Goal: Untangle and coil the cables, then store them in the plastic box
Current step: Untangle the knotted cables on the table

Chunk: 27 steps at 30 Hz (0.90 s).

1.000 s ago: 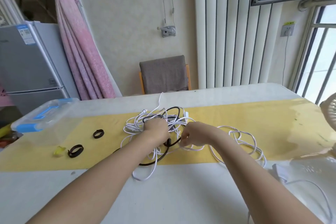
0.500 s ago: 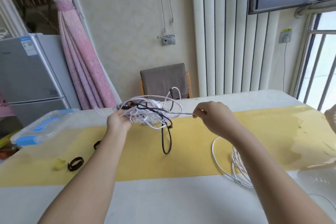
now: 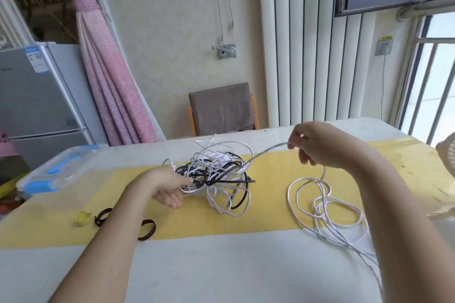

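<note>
At the middle of the counter point(image 3: 221, 268), on the yellow runner point(image 3: 270, 206), sits the tangle of white and black cables point(image 3: 216, 174). Your left hand point(image 3: 167, 186) has its grip clamped on strands at the tangle's 9 o'clock edge. Your right hand point(image 3: 317, 147) is raised above the counter at the tangle's 2 o'clock. Its grip is pinched together on a white cable point(image 3: 266, 153) that runs straight down into the heap. Below that hand the cable drops to loose loops point(image 3: 325, 200) lying at the tangle's 4 o'clock. The clear plastic box point(image 3: 56, 172) with blue latches stands well apart at 9 o'clock, near the counter's edge. Two black straps point(image 3: 153, 229) lie at 7 o'clock, beside your left forearm.
</note>
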### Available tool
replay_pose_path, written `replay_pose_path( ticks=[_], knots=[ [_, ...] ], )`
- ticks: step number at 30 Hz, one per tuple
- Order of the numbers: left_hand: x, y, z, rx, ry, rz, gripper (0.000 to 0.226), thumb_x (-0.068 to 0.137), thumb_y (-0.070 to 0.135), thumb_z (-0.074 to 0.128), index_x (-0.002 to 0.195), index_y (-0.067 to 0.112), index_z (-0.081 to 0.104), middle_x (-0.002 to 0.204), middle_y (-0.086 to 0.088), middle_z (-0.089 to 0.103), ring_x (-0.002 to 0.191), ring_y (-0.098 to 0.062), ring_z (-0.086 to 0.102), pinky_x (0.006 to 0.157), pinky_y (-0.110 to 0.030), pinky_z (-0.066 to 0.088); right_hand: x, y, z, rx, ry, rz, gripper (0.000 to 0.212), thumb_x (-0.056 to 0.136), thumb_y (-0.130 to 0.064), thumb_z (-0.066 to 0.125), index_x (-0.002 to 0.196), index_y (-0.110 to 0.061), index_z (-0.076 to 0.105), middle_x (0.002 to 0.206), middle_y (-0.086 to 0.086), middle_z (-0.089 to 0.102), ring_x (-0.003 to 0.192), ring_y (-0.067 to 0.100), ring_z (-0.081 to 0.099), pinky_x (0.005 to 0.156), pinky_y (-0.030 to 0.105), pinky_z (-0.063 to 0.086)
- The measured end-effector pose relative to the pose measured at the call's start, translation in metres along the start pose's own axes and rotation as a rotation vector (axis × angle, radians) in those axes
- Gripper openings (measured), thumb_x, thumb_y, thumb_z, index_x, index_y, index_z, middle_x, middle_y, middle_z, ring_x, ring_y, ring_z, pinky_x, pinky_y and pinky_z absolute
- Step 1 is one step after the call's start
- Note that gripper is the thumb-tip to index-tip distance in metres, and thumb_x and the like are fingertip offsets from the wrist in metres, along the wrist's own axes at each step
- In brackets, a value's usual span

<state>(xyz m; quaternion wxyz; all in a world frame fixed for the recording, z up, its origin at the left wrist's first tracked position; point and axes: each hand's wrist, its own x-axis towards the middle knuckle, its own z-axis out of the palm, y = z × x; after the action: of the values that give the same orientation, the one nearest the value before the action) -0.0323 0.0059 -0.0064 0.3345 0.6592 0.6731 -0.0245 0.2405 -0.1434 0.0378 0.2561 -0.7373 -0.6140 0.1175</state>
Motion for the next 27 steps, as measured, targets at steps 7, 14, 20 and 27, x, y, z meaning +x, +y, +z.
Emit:
replay_pose_path(
  ticks=[7,14,20,27],
  knots=[
    [-0.048,0.044,0.013,0.266,0.628,0.602,0.042,0.076,0.051,0.072,0.088,0.011,0.07,0.092,-0.005,0.073,0.091,-0.021,0.066,0.084,-0.033,0.05,0.0,-0.005,0.026,-0.291,-0.528,0.068,0.049,0.084,-0.02,0.067,0.13,-0.022,0.049,0.073,-0.009,0.07,0.068,0.007,0.065,0.054,0.019,0.042],
    [0.011,0.048,0.053,0.285,0.432,0.567,0.079,0.077,0.055,0.067,0.139,0.015,0.038,0.133,-0.006,0.05,0.125,-0.024,0.045,0.101,-0.039,0.037,0.008,-0.04,0.079,-0.426,-0.046,-0.154,0.032,0.086,-0.016,0.064,0.117,-0.009,0.056,0.112,0.009,0.06,0.105,0.03,0.057,0.071,0.031,0.04],
    [0.019,0.055,0.057,0.202,0.261,0.568,0.055,0.078,0.045,0.069,0.057,0.019,0.025,0.054,0.001,0.027,0.053,-0.017,0.024,0.052,-0.033,0.013,0.011,-0.044,0.115,-0.309,-0.072,-0.012,0.027,0.09,0.001,0.042,0.113,-0.004,0.056,0.118,0.013,0.057,0.108,0.03,0.057,0.07,0.029,0.037],
    [0.043,0.044,0.058,0.123,0.053,0.579,0.054,0.067,0.048,0.08,0.059,0.016,0.037,0.057,0.003,0.03,0.056,-0.016,0.027,0.055,-0.032,0.016,0.026,-0.03,0.128,-0.035,-0.083,0.12,0.021,0.097,-0.017,0.043,0.079,-0.008,0.05,0.081,0.009,0.049,0.076,0.027,0.047,0.054,0.028,0.033]
  ],
)
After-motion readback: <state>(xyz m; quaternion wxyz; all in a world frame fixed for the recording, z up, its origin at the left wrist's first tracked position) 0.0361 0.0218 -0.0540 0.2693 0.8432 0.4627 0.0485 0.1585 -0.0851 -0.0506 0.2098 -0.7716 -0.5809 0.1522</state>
